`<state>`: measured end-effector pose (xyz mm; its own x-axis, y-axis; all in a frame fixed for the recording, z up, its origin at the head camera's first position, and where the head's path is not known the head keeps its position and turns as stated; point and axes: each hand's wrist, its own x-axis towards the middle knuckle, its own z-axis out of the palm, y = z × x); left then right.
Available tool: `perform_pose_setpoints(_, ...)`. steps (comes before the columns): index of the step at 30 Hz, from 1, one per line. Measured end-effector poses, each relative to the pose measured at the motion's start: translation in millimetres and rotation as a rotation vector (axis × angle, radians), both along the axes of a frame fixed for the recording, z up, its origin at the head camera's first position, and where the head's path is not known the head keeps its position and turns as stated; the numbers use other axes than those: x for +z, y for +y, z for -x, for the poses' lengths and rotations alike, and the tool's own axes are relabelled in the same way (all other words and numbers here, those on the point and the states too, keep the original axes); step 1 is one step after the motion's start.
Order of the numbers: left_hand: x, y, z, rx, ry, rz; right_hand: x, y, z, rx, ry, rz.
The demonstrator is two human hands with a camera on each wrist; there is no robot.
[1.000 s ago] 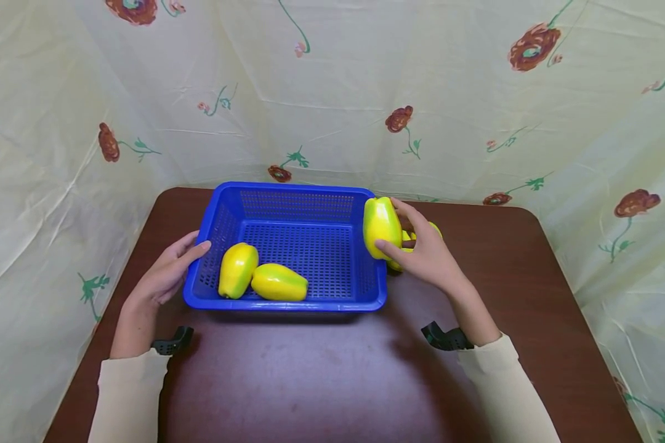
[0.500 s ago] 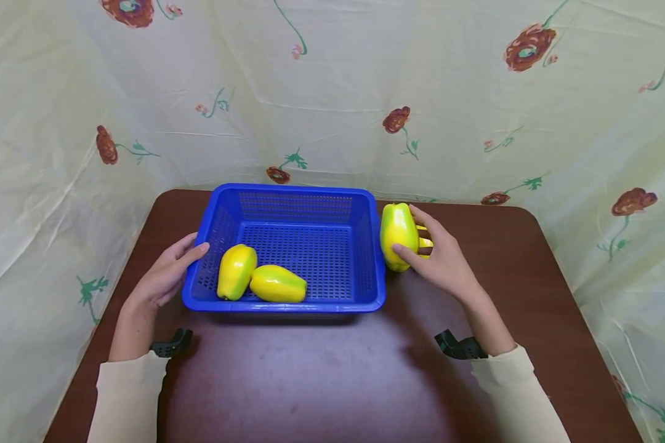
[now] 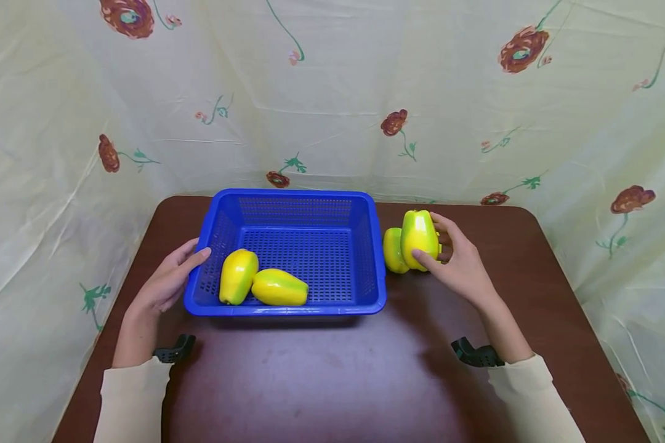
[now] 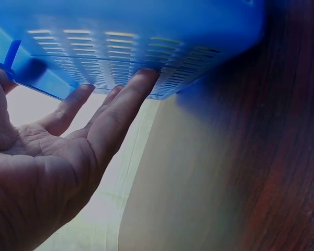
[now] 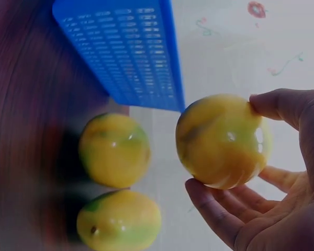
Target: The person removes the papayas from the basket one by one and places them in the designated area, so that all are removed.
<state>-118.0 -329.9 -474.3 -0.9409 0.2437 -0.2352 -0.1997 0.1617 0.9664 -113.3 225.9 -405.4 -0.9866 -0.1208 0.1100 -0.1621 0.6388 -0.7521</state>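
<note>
My right hand (image 3: 462, 261) pinches a glossy yellow-green papaya (image 3: 419, 240) between thumb and fingers, to the right of the blue basket (image 3: 285, 309). In the right wrist view this papaya (image 5: 225, 141) is lifted off the table. Two similar papayas lie on the table beyond it: one (image 5: 115, 150) nearer the basket, the other (image 5: 119, 220) farther off and mostly covered in the head view. My left hand (image 3: 169, 277) holds the basket's left side, thumb over the rim and fingertips against the slotted outer wall (image 4: 120, 52). Inside the basket, at its front left, lie a papaya (image 3: 238, 277) and another papaya (image 3: 279, 287).
The basket stands on a dark brown table (image 3: 310, 375), towards its back edge. A pale flowered cloth (image 3: 332, 92) hangs behind and along both sides. Each wrist wears a black strap mount, such as the left one (image 3: 175, 349).
My right hand has carried the papaya rightwards, from over the basket's right rim to above the papayas on the table. The left hand has kept its hold on the basket.
</note>
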Motion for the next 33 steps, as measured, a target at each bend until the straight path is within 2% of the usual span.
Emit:
perform_pose_setpoints(4,-0.6,0,1.7,0.003,-0.006,0.011,-4.6,8,-1.6,-0.010,-0.006,0.026)
perform_pose_setpoints(20,-0.8,0,1.0,0.025,-0.013,0.034,-16.9,39,0.7,-0.090,-0.023,-0.007)
perform_pose_setpoints(27,-3.5,4,2.2,0.007,-0.019,-0.016,-22.7,55,-1.0,-0.145,-0.028,-0.029)
perform_pose_setpoints(33,-0.7,1,2.4,0.021,-0.011,-0.002,-31.0,64,0.0,-0.148,-0.026,-0.024)
